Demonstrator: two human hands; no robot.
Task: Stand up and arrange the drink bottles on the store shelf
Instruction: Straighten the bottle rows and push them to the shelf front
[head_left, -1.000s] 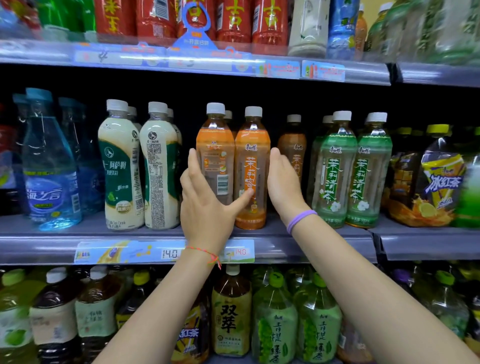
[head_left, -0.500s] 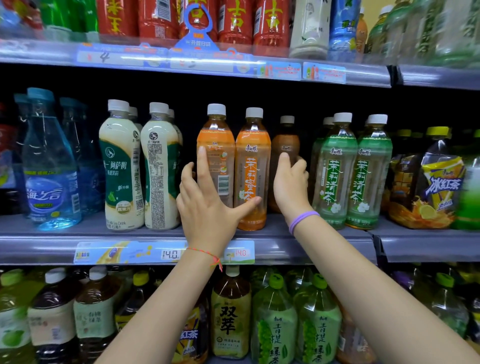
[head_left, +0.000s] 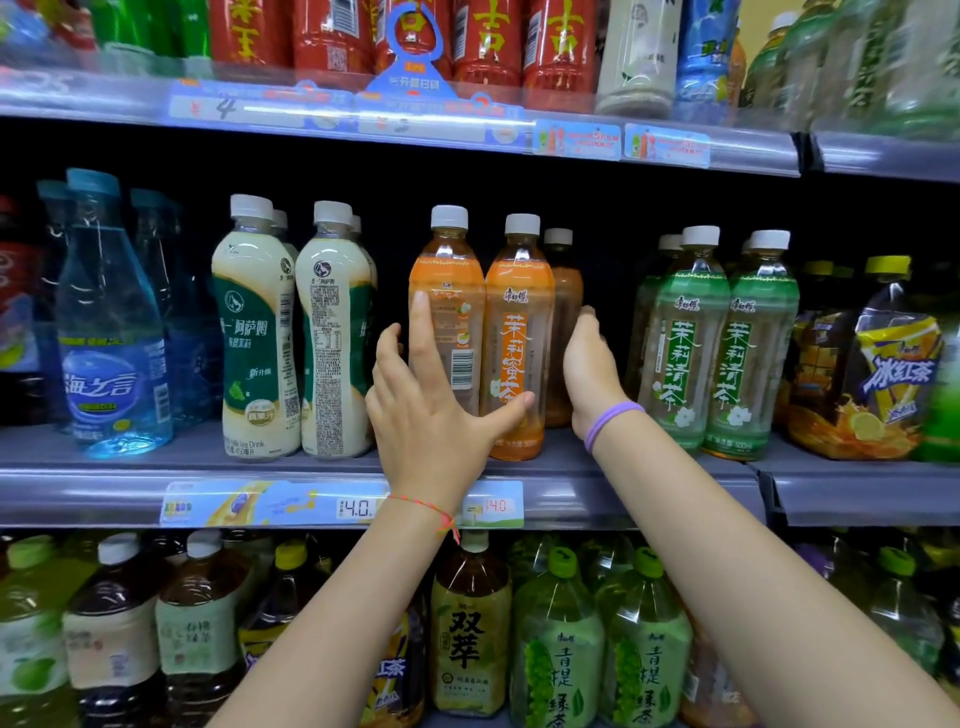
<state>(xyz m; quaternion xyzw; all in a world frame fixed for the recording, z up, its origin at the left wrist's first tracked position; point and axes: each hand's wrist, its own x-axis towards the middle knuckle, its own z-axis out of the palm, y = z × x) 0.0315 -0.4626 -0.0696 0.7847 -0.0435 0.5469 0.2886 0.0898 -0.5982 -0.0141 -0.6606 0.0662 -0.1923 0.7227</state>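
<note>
Two orange tea bottles with white caps stand upright at the front of the middle shelf (head_left: 623, 499), the left one (head_left: 448, 280) turned with its barcode forward, the right one (head_left: 519, 312) label forward. A third, browner bottle (head_left: 565, 291) stands behind the right one. My left hand (head_left: 431, 410) lies flat with straight, spread fingers on the left bottle, its thumb touching the right bottle. My right hand (head_left: 589, 369) reaches into the shelf with its fingertips against the right side of the back bottle; its fingers are partly hidden.
Green tea bottles (head_left: 685, 338) stand just right of my right hand, and milk tea bottles (head_left: 254, 322) just left of my left hand. Blue water bottles (head_left: 111, 332) and lemon tea bottles (head_left: 883, 364) fill the ends. The upper shelf edge (head_left: 311, 111) hangs above; large bottles (head_left: 470, 623) stand below.
The back bottle has slid left, in behind the right front orange bottle, with my right hand going deeper against it. My left hand has stayed on the front bottles.
</note>
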